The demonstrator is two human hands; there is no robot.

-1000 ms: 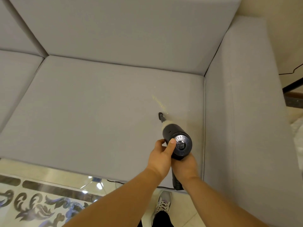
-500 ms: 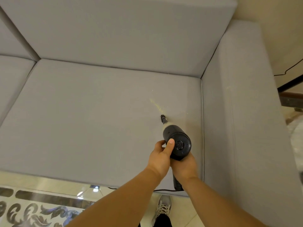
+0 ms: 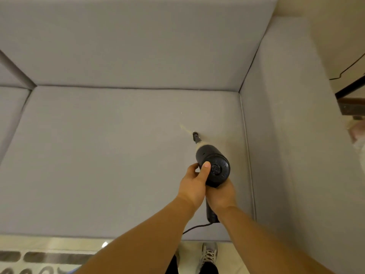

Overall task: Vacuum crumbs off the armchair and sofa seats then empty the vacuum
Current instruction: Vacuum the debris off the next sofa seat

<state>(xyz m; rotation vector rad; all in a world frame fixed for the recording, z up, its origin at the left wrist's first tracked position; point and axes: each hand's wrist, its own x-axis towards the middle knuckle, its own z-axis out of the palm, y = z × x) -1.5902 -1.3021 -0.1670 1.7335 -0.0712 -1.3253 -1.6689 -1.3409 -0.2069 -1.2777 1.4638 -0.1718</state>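
Observation:
A black handheld vacuum (image 3: pixel 214 165) points down at the grey sofa seat cushion (image 3: pixel 110 159), its narrow nozzle tip touching the fabric. A short streak of pale yellow crumbs (image 3: pixel 185 129) lies just ahead of the nozzle, toward the upper left. My right hand (image 3: pixel 222 195) grips the vacuum's handle from below. My left hand (image 3: pixel 194 183) holds the body from the left, its thumb lying on the round rear cap. A thin black cord (image 3: pixel 194 228) trails from the handle's end over the seat's front edge.
The sofa's back cushion (image 3: pixel 138 46) rises behind the seat and a grey armrest (image 3: pixel 292 155) walls off the right side. Another seat cushion (image 3: pixel 9 107) adjoins on the left. Patterned glossy floor (image 3: pixel 39 258) and my grey shoe (image 3: pixel 209 254) lie below the front edge.
The nozzle has advanced up the crumb streak, which is now shorter. My view has tilted down, so the sofa sits lower in frame. Both hands keep the same hold.

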